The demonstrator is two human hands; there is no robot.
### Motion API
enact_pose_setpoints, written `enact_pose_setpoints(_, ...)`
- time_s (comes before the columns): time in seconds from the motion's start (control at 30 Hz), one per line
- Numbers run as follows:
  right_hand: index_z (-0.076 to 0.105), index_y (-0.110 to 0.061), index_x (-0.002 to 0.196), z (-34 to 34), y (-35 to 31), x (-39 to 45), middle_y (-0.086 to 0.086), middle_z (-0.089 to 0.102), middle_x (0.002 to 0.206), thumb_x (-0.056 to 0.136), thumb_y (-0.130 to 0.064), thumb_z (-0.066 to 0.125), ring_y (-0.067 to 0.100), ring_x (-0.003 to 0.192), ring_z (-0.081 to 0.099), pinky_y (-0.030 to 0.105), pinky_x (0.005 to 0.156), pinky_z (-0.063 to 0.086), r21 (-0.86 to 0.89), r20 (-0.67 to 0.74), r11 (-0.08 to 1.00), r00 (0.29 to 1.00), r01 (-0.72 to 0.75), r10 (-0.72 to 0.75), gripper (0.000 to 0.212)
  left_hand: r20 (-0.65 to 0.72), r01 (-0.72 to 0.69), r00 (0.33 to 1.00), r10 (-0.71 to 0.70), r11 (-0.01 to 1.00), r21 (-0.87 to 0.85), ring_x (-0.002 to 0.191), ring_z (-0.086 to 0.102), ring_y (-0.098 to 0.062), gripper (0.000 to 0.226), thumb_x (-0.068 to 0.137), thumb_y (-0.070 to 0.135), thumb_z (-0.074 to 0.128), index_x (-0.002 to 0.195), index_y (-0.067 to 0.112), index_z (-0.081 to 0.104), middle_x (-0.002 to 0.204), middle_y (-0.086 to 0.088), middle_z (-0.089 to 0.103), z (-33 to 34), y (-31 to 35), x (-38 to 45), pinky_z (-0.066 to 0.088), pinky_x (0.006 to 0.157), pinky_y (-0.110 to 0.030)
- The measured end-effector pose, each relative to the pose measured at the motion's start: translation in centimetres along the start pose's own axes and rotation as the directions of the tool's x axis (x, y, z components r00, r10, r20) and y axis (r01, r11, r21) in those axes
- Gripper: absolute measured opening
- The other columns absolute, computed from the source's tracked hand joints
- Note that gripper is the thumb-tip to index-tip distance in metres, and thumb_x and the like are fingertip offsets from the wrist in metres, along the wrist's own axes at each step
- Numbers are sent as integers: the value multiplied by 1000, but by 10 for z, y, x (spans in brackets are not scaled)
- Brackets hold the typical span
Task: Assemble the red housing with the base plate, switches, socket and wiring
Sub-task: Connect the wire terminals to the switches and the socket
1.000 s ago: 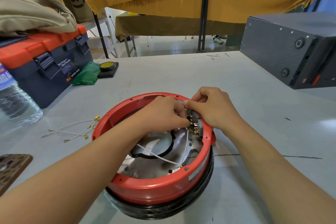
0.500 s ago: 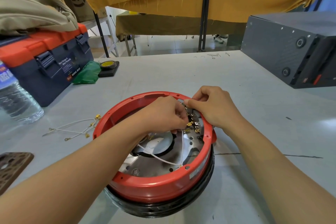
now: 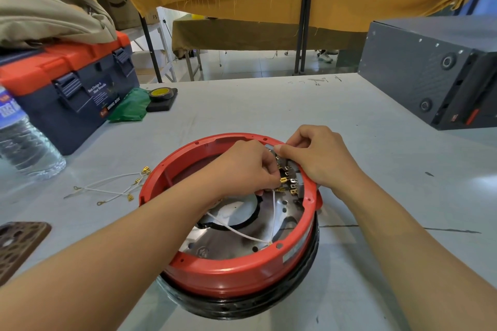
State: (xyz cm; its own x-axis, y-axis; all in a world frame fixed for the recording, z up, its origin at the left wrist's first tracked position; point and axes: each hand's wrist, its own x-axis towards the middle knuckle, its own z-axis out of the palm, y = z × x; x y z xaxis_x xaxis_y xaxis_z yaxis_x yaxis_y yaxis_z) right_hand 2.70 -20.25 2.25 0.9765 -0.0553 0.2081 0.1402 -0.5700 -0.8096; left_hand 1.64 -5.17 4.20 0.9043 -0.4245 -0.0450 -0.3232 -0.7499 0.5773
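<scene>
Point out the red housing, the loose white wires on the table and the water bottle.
red housing (image 3: 231,274): head view, near outer wall.
loose white wires (image 3: 113,187): head view, middle of the bundle.
water bottle (image 3: 25,142): head view, clear ribbed body.

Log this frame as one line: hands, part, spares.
left hand: pinching wire connector at terminals | right hand: steadying terminal block | red housing: on table | spare wires: left of housing

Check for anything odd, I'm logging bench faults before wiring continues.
Nothing looks damaged or spilled. Spare white wires lie loose on the table left of the red housing.
</scene>
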Motion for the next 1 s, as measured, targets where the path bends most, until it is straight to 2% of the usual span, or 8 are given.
enact_pose_setpoints(0.2, 68, -12, 77, 0, -1, -1, 5, 68, 73, 75, -33, 75, 23, 75, 65, 40, 72, 53, 4, 1, 1000, 1000, -5, 5, 22, -41, -38, 998, 40, 998, 44, 54, 62, -7, 7, 76, 9, 65, 72, 10, 71, 61, -2, 69, 3, 2, -1, 50, 59, -17)
enact_pose_setpoints(0.33, 67, -12, 77, -1, -2, -2, 5, 67, 72, 76, -33, 75, 23, 74, 65, 42, 74, 54, 5, 1, 1000, 1000, -10, 10, 22, -56, -65, 996, 70, 994, 88, 52, 60, -6, 7, 75, 8, 65, 72, 11, 70, 55, 6, 61, 3, 5, -3, 45, 54, -11)
enact_pose_setpoints(0.5, 68, -12, 77, -1, -3, -3, 5, 67, 73, 76, -31, 74, 23, 75, 64, 42, 75, 54, 1, -10, 1000, 1000, -7, 7, 21, -70, -106, 991, 118, 983, 149, 51, 51, 0, 8, 76, 8, 63, 71, 9, 69, 52, 11, 55, 2, 6, -5, 43, 58, -16)
enact_pose_setpoints(0.6, 68, -12, 76, 0, -3, -3, 4, 67, 74, 76, -31, 74, 22, 75, 64, 41, 74, 54, 2, -11, 1000, 1000, -12, 12, 20, -68, -86, 993, 94, 990, 110, 46, 52, -1, 12, 75, 8, 63, 64, 11, 67, 50, 5, 57, 2, 6, -3, 38, 49, -9)
enact_pose_setpoints(0.73, 68, -12, 77, 0, -4, -4, 4, 68, 75, 76, -31, 74, 22, 76, 64, 42, 75, 54, 0, -15, 1000, 1000, -8, 8, 19, -48, -46, 998, 48, 998, 42, 54, 65, -15, 11, 74, 7, 63, 65, 7, 69, 58, -9, 68, 3, 3, 0, 46, 51, -14)
enact_pose_setpoints(1.0, 68, -13, 76, 0, -5, -6, 4, 68, 73, 75, -28, 72, 22, 76, 65, 44, 77, 54, -14, -31, 1000, 1000, 2, -3, 16, -65, -42, 997, 41, 999, -9, 51, 64, -13, 14, 73, 3, 61, 63, 7, 69, 57, -9, 68, 6, 4, 1, 49, 51, -14)
